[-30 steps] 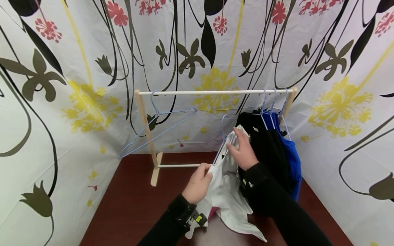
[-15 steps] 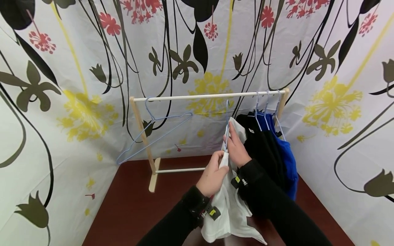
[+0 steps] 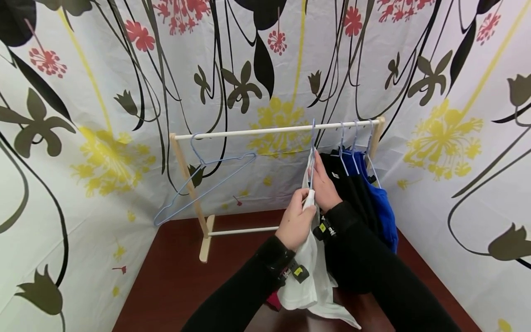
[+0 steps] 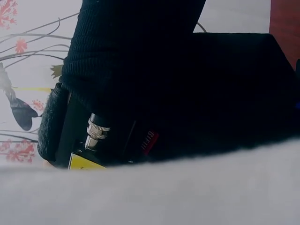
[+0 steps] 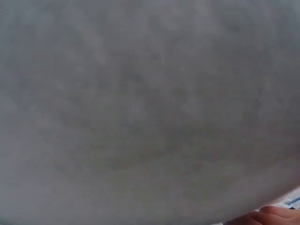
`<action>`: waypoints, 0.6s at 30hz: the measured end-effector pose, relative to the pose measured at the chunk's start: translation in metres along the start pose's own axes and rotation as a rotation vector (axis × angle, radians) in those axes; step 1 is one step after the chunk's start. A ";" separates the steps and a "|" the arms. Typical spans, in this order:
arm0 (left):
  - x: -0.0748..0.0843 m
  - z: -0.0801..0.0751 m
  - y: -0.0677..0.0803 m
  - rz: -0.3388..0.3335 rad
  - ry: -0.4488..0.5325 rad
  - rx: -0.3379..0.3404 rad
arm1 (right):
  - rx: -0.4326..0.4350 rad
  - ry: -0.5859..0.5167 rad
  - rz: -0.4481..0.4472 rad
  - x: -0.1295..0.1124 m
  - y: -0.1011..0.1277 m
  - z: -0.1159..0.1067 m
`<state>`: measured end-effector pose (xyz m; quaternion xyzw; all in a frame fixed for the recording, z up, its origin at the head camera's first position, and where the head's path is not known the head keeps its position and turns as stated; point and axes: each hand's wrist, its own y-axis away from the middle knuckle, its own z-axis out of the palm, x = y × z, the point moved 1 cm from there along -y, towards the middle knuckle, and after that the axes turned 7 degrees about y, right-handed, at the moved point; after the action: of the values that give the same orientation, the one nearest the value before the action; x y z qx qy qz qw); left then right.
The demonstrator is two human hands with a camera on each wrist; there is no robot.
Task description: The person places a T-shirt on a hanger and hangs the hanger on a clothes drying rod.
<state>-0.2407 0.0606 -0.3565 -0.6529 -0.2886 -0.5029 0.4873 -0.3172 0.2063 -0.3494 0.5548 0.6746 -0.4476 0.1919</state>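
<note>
A white garment point(image 3: 309, 276) hangs on a light blue wire hanger whose hook point(image 3: 313, 127) is at the wooden rail point(image 3: 249, 131). My left hand point(image 3: 296, 221) grips the garment's lower shoulder edge. My right hand point(image 3: 325, 184) holds its upper part by the hanger, fingers pointing up toward the rail. Black sleeves cover both arms. White fabric point(image 4: 187, 197) fills the bottom of the left wrist view under a black sleeve. The right wrist view is filled with the same pale fabric point(image 5: 140, 103), with a fingertip point(image 5: 272, 216) at the lower right corner.
A black garment point(image 3: 352, 184) and a blue garment point(image 3: 381, 203) hang on hangers at the rail's right end. An empty blue hanger point(image 3: 203, 177) hangs tilted near the left post. The small rack stands on a dark red table point(image 3: 174, 281), enclosed by flower-patterned curtains.
Both hands have lifted the white garment and its hanger up and slightly to the right. The hanger's hook has risen from below the rail to the rail itself.
</note>
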 end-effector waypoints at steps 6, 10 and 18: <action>0.003 0.005 -0.011 0.007 -0.045 0.014 | -0.003 0.045 -0.016 0.005 -0.009 -0.006; 0.002 0.007 -0.017 -0.029 -0.055 0.009 | -0.018 0.069 -0.044 0.009 -0.014 -0.009; -0.002 0.012 -0.028 -0.069 -0.026 -0.003 | -0.039 0.076 -0.016 0.020 -0.022 -0.012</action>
<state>-0.2609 0.0823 -0.3495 -0.6497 -0.3165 -0.5112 0.4652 -0.3405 0.2281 -0.3500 0.5621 0.6945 -0.4145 0.1731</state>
